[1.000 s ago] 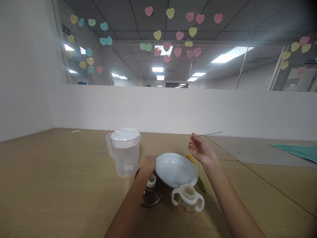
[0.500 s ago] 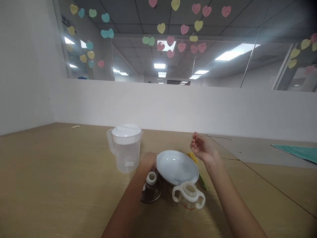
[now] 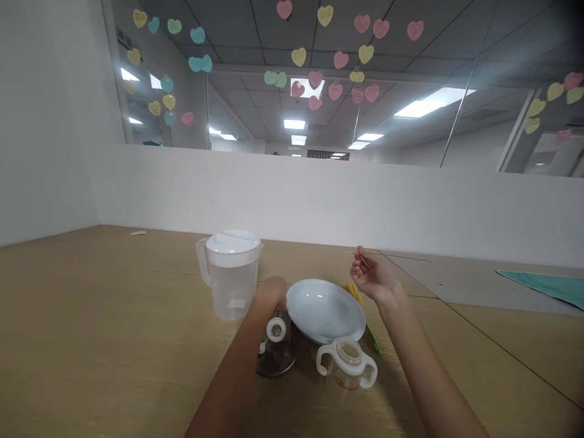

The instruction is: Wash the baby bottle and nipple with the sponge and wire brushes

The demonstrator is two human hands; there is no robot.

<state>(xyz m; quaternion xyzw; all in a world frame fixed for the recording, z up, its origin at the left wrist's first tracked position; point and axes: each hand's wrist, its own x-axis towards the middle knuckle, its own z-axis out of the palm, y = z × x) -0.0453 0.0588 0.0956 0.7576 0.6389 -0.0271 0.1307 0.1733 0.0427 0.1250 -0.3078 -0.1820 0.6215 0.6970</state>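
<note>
My left hand [image 3: 271,293] is curled down at the far side of a dark, shiny cone-shaped vessel [image 3: 279,356], between the pitcher and the bowl; its fingertips are hidden. The vessel has a round white collar with an opening, tilted towards me. My right hand [image 3: 370,274] is raised right of the bowl, thumb and fingers pinching a thin wire rod [image 3: 404,257] that lies nearly level. A white oval bowl [image 3: 323,310] sits between my hands. In front of it stands a clear cup with two white handles [image 3: 347,365] and red lettering.
A clear pitcher with a white lid [image 3: 233,274] stands left of my left hand. Partly behind the bowl lie a yellow item [image 3: 353,292] and a green strip [image 3: 372,338]. A teal cloth [image 3: 542,286] is far right; a small pale piece [image 3: 137,233] is far left.
The vessel's white collar has tipped slightly towards me, showing more of its opening. The rod has turned a little, so its end loop looks narrower. My right hand stays nearly still.
</note>
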